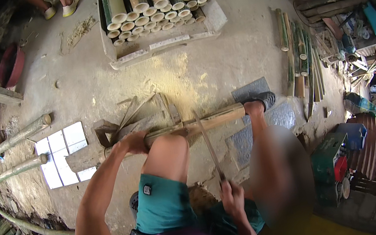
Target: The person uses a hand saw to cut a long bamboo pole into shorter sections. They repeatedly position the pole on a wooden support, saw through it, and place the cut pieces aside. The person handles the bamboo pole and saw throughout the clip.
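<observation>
The sawing looks under way: the person's right hand (232,195) is closed firmly round the handle of a saw (211,151), whose blade runs forward from that grip and lies across the bamboo (228,114). The bamboo is ahead of the right hand, stretching sideways from the left hand (135,142) to a shoe (265,99) beyond the blade on the right. How deep the cut goes cannot be told, but the bamboo looks unsevered, so this cut seems unfinished. The left hand is on the bamboo, left of the blade and beside the knee (172,146); its fingers are partly hidden, so whether they close fully around it cannot be told. Pale dust (176,77) lies just beyond the blade. Farther ahead of both hands, many short tubes (117,4) are stacked, apparently finished cuts, while long poles (24,130) left of the left hand look uncut.
</observation>
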